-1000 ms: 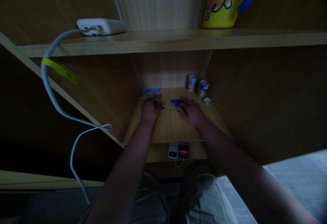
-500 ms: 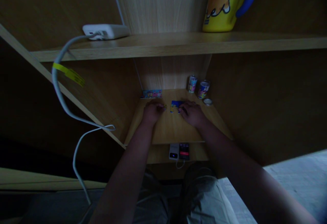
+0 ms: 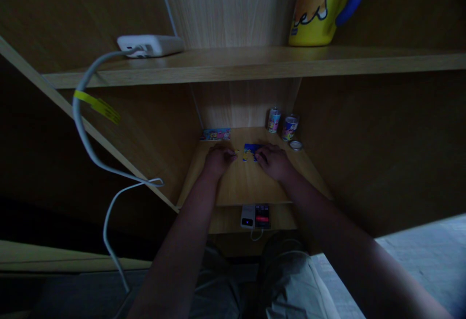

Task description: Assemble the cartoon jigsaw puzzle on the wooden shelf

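Observation:
On the wooden shelf board [image 3: 240,183] lies a small, partly joined jigsaw puzzle [image 3: 249,148], blue with yellow figures and a gap along its near edge. My right hand [image 3: 274,160] covers its right side, fingers curled down against it. To the left, my left hand [image 3: 218,159] pinches a small yellowish puzzle piece [image 3: 236,152], held apart from the puzzle. The piece is mostly hidden by the fingertips. A colourful printed strip [image 3: 215,134] rests behind my left hand.
Two printed tins [image 3: 274,120] [image 3: 290,128] stand at the back right, near a round metal lid [image 3: 295,145]. Above is a shelf with a white power bank [image 3: 153,45], its dangling cable [image 3: 82,120] and a yellow mug [image 3: 316,13]. Below lies a phone [image 3: 262,216].
My left hand turns the small piece slightly at its fingertips. My right hand shifts a little on the puzzle, and more of its yellow part shows.

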Tool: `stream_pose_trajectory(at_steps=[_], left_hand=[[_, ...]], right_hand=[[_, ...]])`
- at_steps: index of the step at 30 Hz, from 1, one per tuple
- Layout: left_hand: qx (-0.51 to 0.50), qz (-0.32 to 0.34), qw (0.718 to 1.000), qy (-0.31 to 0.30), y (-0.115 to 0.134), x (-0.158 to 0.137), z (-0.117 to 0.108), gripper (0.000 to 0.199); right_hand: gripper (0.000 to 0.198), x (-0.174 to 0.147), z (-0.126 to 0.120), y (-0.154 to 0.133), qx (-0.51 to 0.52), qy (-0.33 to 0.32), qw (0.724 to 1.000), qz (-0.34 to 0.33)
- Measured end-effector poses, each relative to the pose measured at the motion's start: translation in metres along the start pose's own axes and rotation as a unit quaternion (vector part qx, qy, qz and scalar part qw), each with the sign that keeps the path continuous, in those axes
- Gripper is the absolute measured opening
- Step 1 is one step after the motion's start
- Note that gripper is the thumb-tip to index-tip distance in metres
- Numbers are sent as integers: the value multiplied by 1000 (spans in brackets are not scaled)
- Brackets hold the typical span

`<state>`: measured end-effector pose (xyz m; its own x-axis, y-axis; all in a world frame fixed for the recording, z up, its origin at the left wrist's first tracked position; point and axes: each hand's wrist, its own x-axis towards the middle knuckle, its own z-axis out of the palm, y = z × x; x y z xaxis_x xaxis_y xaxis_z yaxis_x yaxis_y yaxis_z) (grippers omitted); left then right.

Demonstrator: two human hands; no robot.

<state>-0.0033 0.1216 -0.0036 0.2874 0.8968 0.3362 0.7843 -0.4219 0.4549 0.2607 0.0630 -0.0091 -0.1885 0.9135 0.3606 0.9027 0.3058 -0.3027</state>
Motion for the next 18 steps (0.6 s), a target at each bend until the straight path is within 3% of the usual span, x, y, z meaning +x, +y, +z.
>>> stream_pose_trajectory(at_steps=[3, 5, 9, 18], left_hand=[[13, -26, 999, 33, 1, 0, -4, 14], [38, -86, 994, 52, 1, 0, -10, 23], [130, -215, 968, 18, -1, -2, -20, 32], [122, -200, 972, -3, -8, -2, -22, 34]], right_hand=[[39, 0, 0, 1, -6, 0, 1000, 1], [39, 0, 1, 2, -4, 4, 1000, 1], [42, 2, 3, 6, 4, 11, 1000, -4], [49, 4, 3, 12, -2, 43, 999, 20]])
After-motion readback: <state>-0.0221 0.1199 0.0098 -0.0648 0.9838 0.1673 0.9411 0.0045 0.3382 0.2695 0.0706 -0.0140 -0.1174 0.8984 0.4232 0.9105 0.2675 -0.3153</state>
